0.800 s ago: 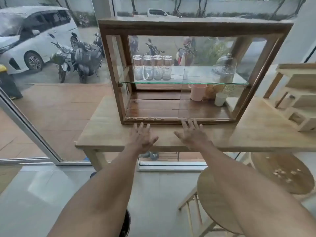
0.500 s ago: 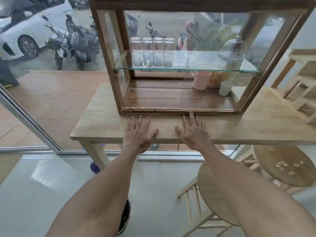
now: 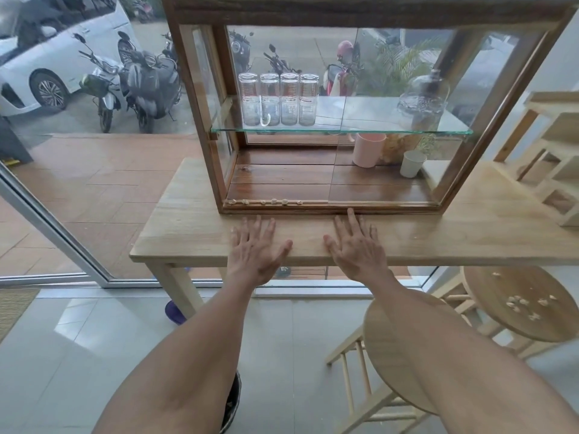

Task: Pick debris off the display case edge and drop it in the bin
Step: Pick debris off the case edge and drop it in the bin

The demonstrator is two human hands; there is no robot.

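A wooden display case [image 3: 329,209] with glass sides stands on a light wooden table [image 3: 188,227]. Several small pale bits of debris [image 3: 274,201] lie along the left half of its front bottom edge. My left hand [image 3: 255,250] rests flat on the table just below the debris, fingers apart, holding nothing. To its right, my right hand [image 3: 355,247] also lies flat and open on the table, its fingertips almost at the case's front edge. A dark bin [image 3: 232,405] shows partly on the floor under my left forearm.
Inside the case are several glass jars [image 3: 279,100] on a glass shelf, a pink cup [image 3: 368,150] and a white cup [image 3: 412,164]. Two round wooden stools [image 3: 385,339] stand at right; the far stool [image 3: 520,303] carries more pale bits. A glass wall is at left.
The view has come closer to the case and tipped down. Both hands have stayed flat on the table in front of it, spread a little wider apart.
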